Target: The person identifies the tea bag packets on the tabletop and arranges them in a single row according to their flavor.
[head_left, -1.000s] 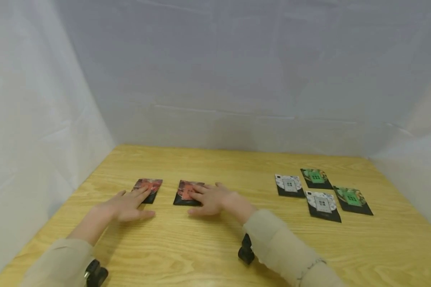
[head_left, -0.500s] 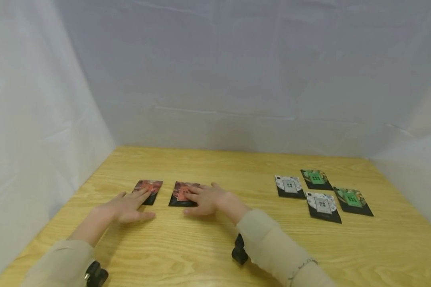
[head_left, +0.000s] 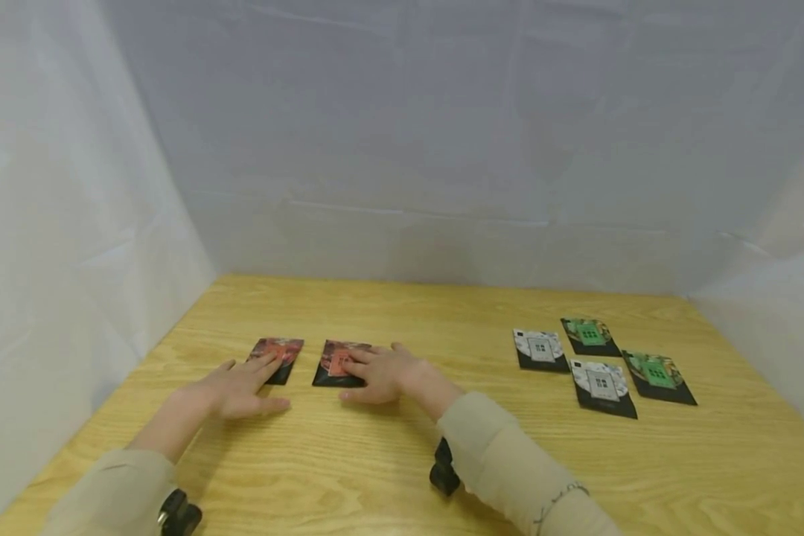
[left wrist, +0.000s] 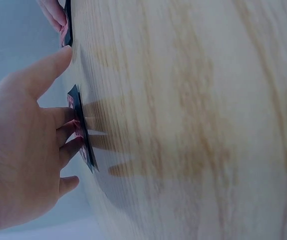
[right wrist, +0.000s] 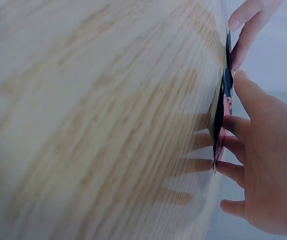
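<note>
Two flat black sachets with red printed fronts lie on the wooden table. My left hand rests its straight fingertips on the left red sachet, thumb out to the side. On the right red sachet press the spread fingers of my right hand. A narrow strip of table separates the two sachets. The left wrist view shows the fingertips on the face of the left red sachet. In the right wrist view, one side of the right red sachet lifts slightly off the wood.
Toward the right of the table lie two white-printed sachets, one farther back and one nearer. Beside them are two green-printed sachets, a back one and a front one. Pale sheeting stands behind and along both sides.
My right hand has slid the right red sachet a little to the left, closer to the other red one. My left hand has stayed in place on its sachet.
</note>
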A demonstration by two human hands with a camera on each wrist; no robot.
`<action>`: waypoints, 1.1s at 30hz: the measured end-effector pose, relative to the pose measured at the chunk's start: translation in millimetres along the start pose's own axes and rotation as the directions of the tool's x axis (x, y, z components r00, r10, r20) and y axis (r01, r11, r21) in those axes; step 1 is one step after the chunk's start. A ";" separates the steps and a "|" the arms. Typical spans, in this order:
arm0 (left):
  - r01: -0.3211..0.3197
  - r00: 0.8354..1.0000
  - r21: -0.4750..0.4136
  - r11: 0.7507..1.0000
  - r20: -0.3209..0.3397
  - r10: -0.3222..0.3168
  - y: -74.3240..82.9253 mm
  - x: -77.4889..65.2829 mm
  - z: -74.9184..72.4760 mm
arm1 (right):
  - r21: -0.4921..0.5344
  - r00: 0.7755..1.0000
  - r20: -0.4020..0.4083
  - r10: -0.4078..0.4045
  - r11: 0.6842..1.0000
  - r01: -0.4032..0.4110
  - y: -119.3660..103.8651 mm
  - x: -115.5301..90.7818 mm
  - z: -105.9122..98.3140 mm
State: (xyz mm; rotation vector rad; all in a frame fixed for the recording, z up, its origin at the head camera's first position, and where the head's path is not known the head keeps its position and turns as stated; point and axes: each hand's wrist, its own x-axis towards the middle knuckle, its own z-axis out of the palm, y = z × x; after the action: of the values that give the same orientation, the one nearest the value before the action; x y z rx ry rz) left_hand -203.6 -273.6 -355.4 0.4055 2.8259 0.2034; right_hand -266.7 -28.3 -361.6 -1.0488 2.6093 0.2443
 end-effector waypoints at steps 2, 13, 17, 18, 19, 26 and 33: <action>-0.002 1.000 0.000 1.000 -0.001 0.002 0.5 0.5 -0.4 | -0.004 1.000 0.000 0.003 1.000 -0.003 0.1 0.0 0.0; -0.004 1.000 -0.004 1.000 0.007 0.004 0.8 1.8 -0.2 | 0.018 0.998 -0.052 -0.025 1.000 0.025 10.8 -6.2 -0.9; -0.003 1.000 -0.005 1.000 0.003 0.003 0.6 2.9 0.0 | 0.019 0.996 -0.091 -0.021 1.000 0.023 24.0 -12.3 -1.9; -0.006 1.000 -0.002 1.000 0.001 0.006 0.3 2.9 -0.1 | 0.025 0.995 -0.101 -0.022 0.999 0.025 28.0 -13.9 -1.6; -0.007 1.000 -0.001 1.000 0.000 0.007 0.3 3.0 0.0 | 0.034 0.994 -0.108 -0.022 0.999 0.026 32.1 -15.9 -1.3; -0.013 1.000 -0.001 1.000 -0.004 0.013 0.5 2.4 1.7 | 0.102 0.990 -0.140 -0.028 0.994 0.043 65.1 -27.6 6.4; -0.013 1.000 0.005 1.000 -0.004 0.013 -2.3 2.3 3.7 | 0.138 0.986 -0.168 0.002 0.990 0.021 96.2 -49.0 14.5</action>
State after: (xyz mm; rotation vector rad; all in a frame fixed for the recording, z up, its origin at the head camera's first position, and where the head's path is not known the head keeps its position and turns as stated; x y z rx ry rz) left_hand -205.3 -274.8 -359.9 0.4249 2.8288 0.2000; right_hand -297.1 76.0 -354.1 -1.0750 2.7227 -0.0312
